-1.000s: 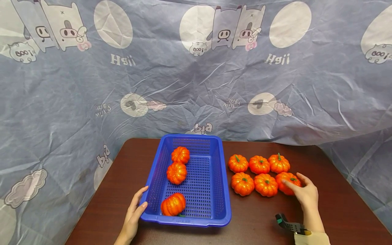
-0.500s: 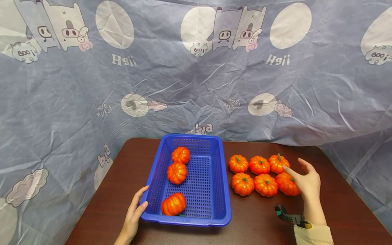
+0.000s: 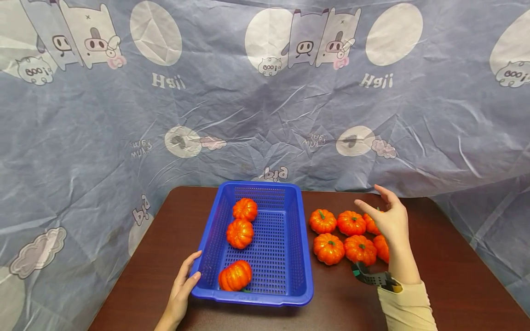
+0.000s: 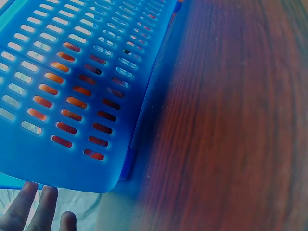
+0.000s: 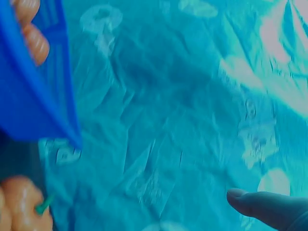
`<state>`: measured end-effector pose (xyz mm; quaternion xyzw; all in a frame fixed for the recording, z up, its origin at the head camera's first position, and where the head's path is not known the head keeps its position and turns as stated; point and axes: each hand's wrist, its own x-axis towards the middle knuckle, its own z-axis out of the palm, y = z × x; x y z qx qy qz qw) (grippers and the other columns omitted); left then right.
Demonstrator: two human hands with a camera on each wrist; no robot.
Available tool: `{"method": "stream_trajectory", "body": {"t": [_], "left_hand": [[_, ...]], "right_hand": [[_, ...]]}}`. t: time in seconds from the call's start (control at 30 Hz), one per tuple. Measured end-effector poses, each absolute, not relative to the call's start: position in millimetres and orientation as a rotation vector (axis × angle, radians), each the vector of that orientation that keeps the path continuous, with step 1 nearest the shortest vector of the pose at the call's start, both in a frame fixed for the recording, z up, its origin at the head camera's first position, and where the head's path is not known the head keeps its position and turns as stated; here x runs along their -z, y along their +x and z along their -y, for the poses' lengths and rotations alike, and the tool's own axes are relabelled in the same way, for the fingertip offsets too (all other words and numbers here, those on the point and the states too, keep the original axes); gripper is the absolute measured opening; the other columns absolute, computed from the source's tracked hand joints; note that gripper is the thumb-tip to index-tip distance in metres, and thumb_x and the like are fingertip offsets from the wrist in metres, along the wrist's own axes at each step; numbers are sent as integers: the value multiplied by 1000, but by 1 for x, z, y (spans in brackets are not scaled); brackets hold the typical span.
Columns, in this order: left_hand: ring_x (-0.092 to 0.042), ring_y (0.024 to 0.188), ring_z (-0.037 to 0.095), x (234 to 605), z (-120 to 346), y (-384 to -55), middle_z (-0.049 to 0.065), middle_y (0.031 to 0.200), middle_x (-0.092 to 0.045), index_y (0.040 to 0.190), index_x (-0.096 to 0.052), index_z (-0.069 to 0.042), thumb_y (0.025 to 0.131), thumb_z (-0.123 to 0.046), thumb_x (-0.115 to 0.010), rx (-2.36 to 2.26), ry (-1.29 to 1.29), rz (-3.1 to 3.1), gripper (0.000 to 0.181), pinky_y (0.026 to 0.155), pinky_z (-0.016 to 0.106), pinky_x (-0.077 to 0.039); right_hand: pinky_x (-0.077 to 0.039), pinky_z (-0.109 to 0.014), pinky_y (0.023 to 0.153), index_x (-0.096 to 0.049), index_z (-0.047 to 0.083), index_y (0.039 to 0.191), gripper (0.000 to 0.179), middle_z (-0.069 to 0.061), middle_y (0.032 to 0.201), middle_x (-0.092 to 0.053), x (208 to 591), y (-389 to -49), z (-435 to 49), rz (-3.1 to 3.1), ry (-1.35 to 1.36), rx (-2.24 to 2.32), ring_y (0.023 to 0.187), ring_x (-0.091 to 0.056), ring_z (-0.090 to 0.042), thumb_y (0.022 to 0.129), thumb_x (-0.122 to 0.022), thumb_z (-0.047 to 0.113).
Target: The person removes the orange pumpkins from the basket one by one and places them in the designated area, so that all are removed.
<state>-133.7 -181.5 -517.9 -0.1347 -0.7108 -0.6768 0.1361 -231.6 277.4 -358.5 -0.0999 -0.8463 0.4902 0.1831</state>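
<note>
Orange toy pumpkins with green stems stand in two rows right of the blue basket (image 3: 307, 257), among them a front-left pumpkin (image 3: 329, 248) and a back-middle one (image 3: 351, 223). My right hand (image 3: 393, 223) is raised over the right end of these rows, thumb and fingers spread apart, holding nothing. It partly hides the two rightmost pumpkins. My left hand (image 3: 180, 289) rests against the basket's left rim near the front corner, with extended fingers (image 4: 44, 204) touching the edge. Inside the basket lie three pumpkins: a far one (image 3: 245, 209), a middle one (image 3: 239, 233) and a tipped near one (image 3: 235, 276).
The basket stands on a dark brown wooden table (image 3: 343, 294). Behind the table hangs a wrinkled grey-blue printed cloth (image 3: 256, 115), which also comes round at the sides. A black camera mount (image 3: 374, 278) sits on the right wrist, close to the front-row pumpkins.
My right hand has let go of the front-right pumpkin, lifted, and moved back and left over the rows. The left hand and the basket have stayed in place.
</note>
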Motion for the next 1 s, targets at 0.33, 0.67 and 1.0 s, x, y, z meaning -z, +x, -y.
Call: {"method": "stream_trajectory", "body": {"t": [0.33,0.67,1.0], "left_hand": [[-56,103,19,518,182,-134,25,128,-45,140,-36,-1,94,1,-39,1961,-400,2058,46,82,27,-48],[-56,103,20,518,182,-134,26,127,-46,140,-36,-1,94,1,-39,1974,-413,2049,46,82,28,-48],[-55,105,19,519,182,-134,25,130,-44,140,-36,-1,94,1,-39,1963,-405,2054,46,83,27,-47]], "right_hand": [[-27,-53,102,-49,10,136,71,-15,140,-43,338,-241,-225,2403,40,-1404,130,-35,-34,76,-77,36],[-28,-51,103,-53,14,132,68,-10,139,-46,339,-250,-175,2476,253,-1425,129,-37,-30,75,-77,41],[-34,-44,101,-57,15,128,63,-6,130,-53,349,-254,-132,2515,460,-1434,121,-47,-26,73,-79,37]]}}
